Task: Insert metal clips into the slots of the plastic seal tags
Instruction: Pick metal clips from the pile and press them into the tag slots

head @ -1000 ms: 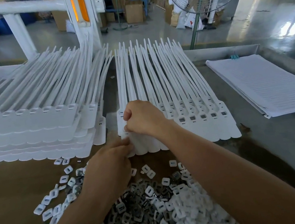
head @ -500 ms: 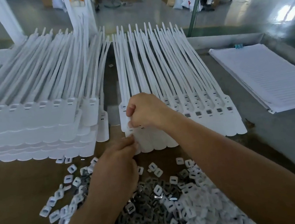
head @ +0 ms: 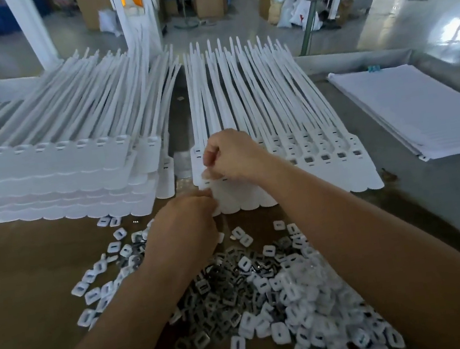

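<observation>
Nearest the person, a loose heap of metal clips [head: 269, 296] spreads over the brown worktop [head: 16, 278], each a small flat square with a slot, some showing white and some dark (many lie overlapped, so a single one must be teased free at its edge). They look light, stiff and slick, easy to flick away or drop, and are best taken by two opposite edges between thumb and forefinger. Just beyond the heap the left hand [head: 183, 228] shows only its back; its curled fingers meet the scalloped near edge of the seal tags [head: 310, 169] and appear to pinch and steady it. A little farther on, the right hand [head: 232, 156] sits on the tag heads at the left end of the row, fingers curled and thumb pressed to forefinger; whether a clip lies between them I cannot tell. The tags lie side by side as one joined sheet, heads towards the person, long thin tails fanned away. The plastic looks thin and springy, so it likely needs holding by the flat head beside the slot, not by the whippy tail. To the left rests a taller stack of tags [head: 46, 176], apart from the working sheet, and far right lies a pile of white sheets [head: 420, 109].
</observation>
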A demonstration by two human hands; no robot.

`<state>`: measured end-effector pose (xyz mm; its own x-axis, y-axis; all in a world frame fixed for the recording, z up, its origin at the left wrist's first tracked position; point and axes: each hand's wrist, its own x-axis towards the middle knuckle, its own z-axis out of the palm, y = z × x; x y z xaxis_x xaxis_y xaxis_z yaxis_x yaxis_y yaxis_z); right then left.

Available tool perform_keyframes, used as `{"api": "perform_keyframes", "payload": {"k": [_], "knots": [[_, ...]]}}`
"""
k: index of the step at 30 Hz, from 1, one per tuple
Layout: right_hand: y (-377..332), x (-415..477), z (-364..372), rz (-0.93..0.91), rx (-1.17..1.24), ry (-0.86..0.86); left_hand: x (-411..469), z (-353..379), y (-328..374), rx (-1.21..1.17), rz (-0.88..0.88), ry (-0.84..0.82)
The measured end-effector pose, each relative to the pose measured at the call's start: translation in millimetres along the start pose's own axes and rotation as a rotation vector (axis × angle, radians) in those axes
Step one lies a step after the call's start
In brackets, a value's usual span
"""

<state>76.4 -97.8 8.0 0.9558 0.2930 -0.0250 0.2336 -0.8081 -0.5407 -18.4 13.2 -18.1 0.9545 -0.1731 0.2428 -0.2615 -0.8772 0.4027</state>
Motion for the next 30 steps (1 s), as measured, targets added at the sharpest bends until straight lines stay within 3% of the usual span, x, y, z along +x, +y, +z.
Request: {"api": "perform_keyframes", "payload": {"k": [4, 7, 11, 17, 30], "knots": [[13.4, -41.5, -27.6, -0.063, 0.227, 0.040, 2.0, -2.7, 0.2, 0.029, -0.024, -0.016], [37.5, -84.6, -45.1, -0.024, 0.198, 0.096, 4.2, -2.4, -0.3, 0.049, -0.007, -0.062], [52.4, -118.8, -52.0, 0.017, 0.132, 0.006, 5.1, -1.8, 1.5, 0.056, -0.024, -0.084], [54.4, -121.2, -49.6, 0.022, -0.016, -0.096, 5.5, 0.9, 3.2, 0.061, -0.077, -0.052], [53.0, -117.5, -34.8, -0.006, -0.100, -0.197, 5.7, 2.1, 3.1, 0.061, -0.065, -0.013]]}}
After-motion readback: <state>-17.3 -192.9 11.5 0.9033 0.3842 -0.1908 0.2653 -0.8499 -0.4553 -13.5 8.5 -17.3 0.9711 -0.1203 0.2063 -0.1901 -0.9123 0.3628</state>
